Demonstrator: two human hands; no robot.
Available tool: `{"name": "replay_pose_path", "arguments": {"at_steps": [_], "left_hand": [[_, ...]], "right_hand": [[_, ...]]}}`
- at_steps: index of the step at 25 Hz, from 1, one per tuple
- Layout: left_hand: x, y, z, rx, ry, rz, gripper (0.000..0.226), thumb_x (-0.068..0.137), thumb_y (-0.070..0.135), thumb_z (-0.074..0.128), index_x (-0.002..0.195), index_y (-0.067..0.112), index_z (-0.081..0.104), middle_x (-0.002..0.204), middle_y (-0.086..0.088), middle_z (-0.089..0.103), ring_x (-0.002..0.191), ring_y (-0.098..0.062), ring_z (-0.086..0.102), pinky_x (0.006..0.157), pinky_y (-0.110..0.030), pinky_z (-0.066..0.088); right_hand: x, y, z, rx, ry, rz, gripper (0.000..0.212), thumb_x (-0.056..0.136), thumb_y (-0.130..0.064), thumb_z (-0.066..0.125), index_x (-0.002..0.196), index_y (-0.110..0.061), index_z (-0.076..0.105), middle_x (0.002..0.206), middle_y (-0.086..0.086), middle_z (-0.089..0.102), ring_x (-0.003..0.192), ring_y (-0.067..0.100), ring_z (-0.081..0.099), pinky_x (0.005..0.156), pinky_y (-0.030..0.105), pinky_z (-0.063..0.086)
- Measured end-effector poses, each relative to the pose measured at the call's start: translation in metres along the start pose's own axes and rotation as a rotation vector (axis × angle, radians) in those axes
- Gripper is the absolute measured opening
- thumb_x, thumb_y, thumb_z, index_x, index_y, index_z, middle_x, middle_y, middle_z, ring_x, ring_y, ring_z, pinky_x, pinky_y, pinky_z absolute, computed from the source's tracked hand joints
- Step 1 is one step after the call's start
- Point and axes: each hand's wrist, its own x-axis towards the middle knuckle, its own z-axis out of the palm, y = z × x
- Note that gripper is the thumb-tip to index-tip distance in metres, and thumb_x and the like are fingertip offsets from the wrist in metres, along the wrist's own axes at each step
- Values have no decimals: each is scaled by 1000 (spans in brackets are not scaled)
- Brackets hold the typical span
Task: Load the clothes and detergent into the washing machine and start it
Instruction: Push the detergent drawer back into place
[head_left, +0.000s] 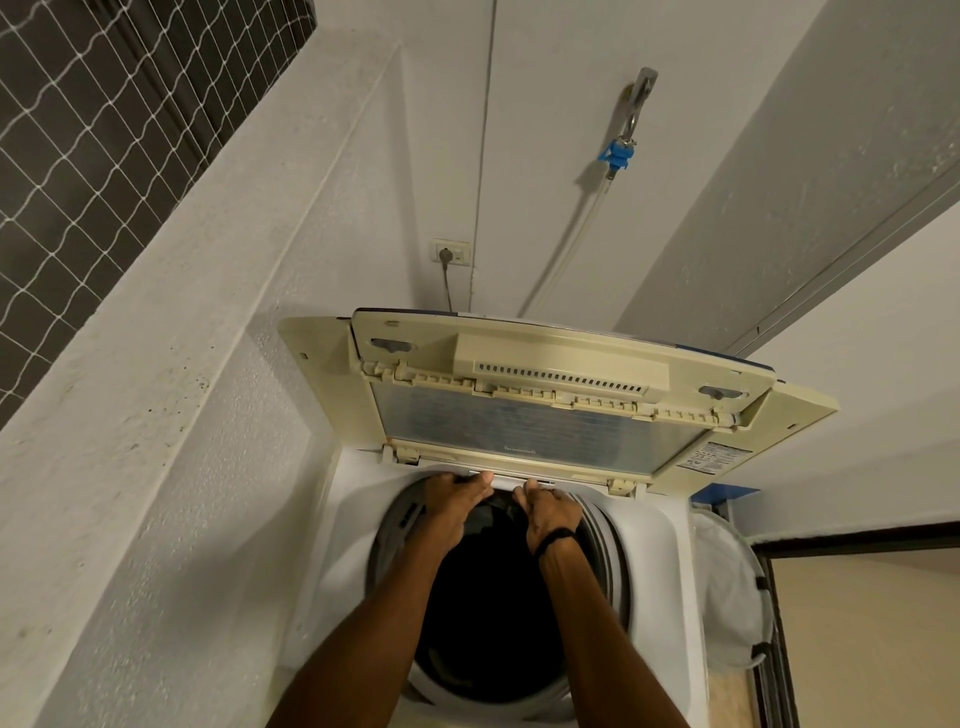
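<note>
A white top-loading washing machine (660, 540) stands below me with its cream folding lid (535, 395) raised against the wall. The drum (493, 603) is dark, and I cannot tell what lies in it. Both my arms reach over the drum to its back rim. There, a small white detergent drawer (505, 483) shows between my hands. My left hand (454, 501) rests on the rim with fingers stretched toward the drawer's left end. My right hand (550, 512), with a black band on the wrist, curls its fingers round the drawer's right end.
A rough white wall runs close along the machine's left side. On the back wall are a socket with a plug (450, 253) and a tap with a blue hose connector (617, 155). A white mesh laundry basket (727, 587) stands to the right, beside a dark door frame (774, 597).
</note>
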Motion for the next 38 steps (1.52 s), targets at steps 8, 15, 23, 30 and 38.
{"name": "replay_pose_path", "arguments": {"at_steps": [8, 15, 23, 30, 38], "left_hand": [[0, 4, -1, 14, -17, -35, 35, 81, 8, 76, 113, -3, 67, 106, -20, 72, 91, -29, 72, 77, -28, 60], [-4, 11, 3, 57, 19, -96, 36, 81, 5, 76, 113, -7, 65, 110, -23, 70, 97, -34, 70, 90, -40, 56], [-42, 44, -13, 57, 75, -7, 35, 87, 13, 70, 115, -5, 60, 109, -15, 63, 85, -24, 66, 74, -34, 61], [-188, 152, -16, 407, 323, 1006, 28, 92, 35, 65, 113, 16, 66, 95, 6, 73, 82, -3, 68, 72, -16, 56], [-165, 245, 21, 1277, 339, 1175, 58, 95, 65, 28, 125, 27, 59, 126, 1, 63, 122, -19, 51, 114, -40, 25]], "right_hand": [[-1, 1, -5, 55, -78, 11, 7, 93, 1, 58, 95, 6, 63, 119, 28, 63, 91, 25, 67, 94, 35, 51], [13, -4, -13, -243, -63, -67, 33, 97, 0, 49, 127, 14, 48, 125, 29, 59, 82, 23, 64, 93, 39, 55], [-36, -13, -22, -963, -33, -463, 35, 91, -33, 62, 75, -4, 73, 85, 16, 74, 84, 30, 68, 73, 32, 51], [-178, -84, -18, -885, -336, -941, 17, 92, -30, 63, 89, -19, 74, 81, 4, 75, 73, 19, 70, 68, 37, 60], [-194, -184, 22, -1179, 51, -1550, 48, 94, -48, 47, 119, -12, 67, 112, 14, 71, 118, 32, 54, 105, 38, 37]]}}
